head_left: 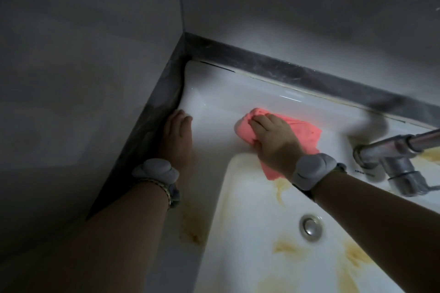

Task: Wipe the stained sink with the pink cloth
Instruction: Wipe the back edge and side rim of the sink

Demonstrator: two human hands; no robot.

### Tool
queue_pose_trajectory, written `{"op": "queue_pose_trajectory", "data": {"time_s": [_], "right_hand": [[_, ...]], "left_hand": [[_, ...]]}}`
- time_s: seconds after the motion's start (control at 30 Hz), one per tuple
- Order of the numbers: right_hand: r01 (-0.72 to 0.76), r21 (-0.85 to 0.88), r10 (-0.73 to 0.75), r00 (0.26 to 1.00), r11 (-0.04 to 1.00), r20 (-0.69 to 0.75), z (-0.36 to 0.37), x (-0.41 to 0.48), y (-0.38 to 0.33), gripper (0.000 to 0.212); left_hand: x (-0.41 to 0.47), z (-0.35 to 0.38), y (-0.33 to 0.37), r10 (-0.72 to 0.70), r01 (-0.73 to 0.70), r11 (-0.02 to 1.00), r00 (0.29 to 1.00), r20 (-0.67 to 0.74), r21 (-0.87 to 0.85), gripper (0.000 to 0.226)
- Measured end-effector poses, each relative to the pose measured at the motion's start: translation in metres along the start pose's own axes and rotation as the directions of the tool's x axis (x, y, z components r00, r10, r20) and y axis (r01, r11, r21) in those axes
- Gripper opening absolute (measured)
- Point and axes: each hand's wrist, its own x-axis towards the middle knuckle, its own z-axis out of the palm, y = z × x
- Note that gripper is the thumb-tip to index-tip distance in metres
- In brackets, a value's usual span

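Observation:
The white sink (214, 102) fills the lower right of the head view, its basin streaked with yellow-brown stains (281, 188) around the metal drain (311, 227). My right hand (273, 138) presses the pink cloth (307, 133) flat on the sink's upper ledge, just above the basin's top corner; part of the cloth hangs into the basin. My left hand (178, 135) rests flat on the sink's left ledge beside the dark wall trim, fingers together, holding nothing.
A chrome tap (390, 157) juts over the basin at the right, close to my right wrist. Dark grey trim (285, 71) borders the sink at the back and left, with tiled walls behind. A brown stain (190, 233) marks the left ledge.

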Motion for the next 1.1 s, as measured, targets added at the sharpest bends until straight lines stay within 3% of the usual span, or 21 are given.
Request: {"op": "queue_pose_trajectory", "data": {"time_s": [0.13, 0.23, 0.33, 0.43, 0.53, 0.7, 0.8, 0.9, 1.0, 1.1], "right_hand": [[0.021, 0.064, -0.023, 0.999, 0.998, 0.031, 0.004, -0.003, 0.006, 0.05], [-0.164, 0.158, 0.181, 0.978, 0.974, -0.101, 0.01, -0.02, -0.008, 0.039], [-0.259, 0.287, 0.317, 0.932, 0.922, -0.178, 0.026, -0.027, -0.042, 0.043], [-0.185, 0.344, 0.239, 0.963, 0.921, -0.125, 0.037, 0.001, -0.069, 0.05], [-0.186, 0.342, 0.249, 0.957, 0.921, -0.148, 0.044, 0.01, -0.084, 0.05], [-0.019, 0.389, 0.087, 0.984, 0.921, -0.158, 0.056, -0.061, -0.092, 0.051], [-0.031, 0.303, 0.085, 0.982, 0.953, -0.169, 0.058, -0.045, -0.076, 0.05], [-0.117, 0.297, 0.183, 0.961, 0.948, -0.206, 0.051, -0.006, -0.075, 0.048], [-0.197, 0.296, 0.25, 0.956, 0.935, -0.152, 0.051, 0.007, -0.077, 0.051], [-0.054, 0.296, 0.103, 0.983, 0.954, -0.152, 0.049, -0.022, -0.09, 0.049]], "left_hand": [[-0.007, 0.0, 0.002, -0.025, 0.027, 0.999, 0.998, 0.051, -0.035, 0.035], [-0.009, -0.001, 0.0, -0.062, 0.068, 0.996, 0.995, 0.083, -0.059, 0.047], [-0.007, -0.001, 0.002, -0.033, 0.037, 0.998, 0.996, 0.083, -0.046, 0.033], [-0.007, 0.0, -0.001, -0.015, 0.022, 0.999, 0.99, 0.141, -0.048, 0.047], [-0.009, 0.002, -0.007, -0.1, 0.115, 0.992, 0.969, 0.226, -0.056, 0.048], [-0.006, -0.004, -0.007, -0.158, 0.179, 0.983, 0.939, 0.305, -0.041, 0.055], [-0.007, -0.004, -0.007, -0.153, 0.156, 0.988, 0.918, 0.367, 0.021, 0.059], [-0.009, -0.004, -0.006, -0.16, 0.118, 0.985, 0.885, 0.438, 0.123, 0.06], [-0.02, -0.007, 0.002, -0.126, 0.051, 0.982, 0.895, 0.428, 0.182, 0.057], [-0.049, -0.029, 0.017, -0.151, 0.088, 0.979, 0.918, 0.366, 0.183, 0.05]]}}
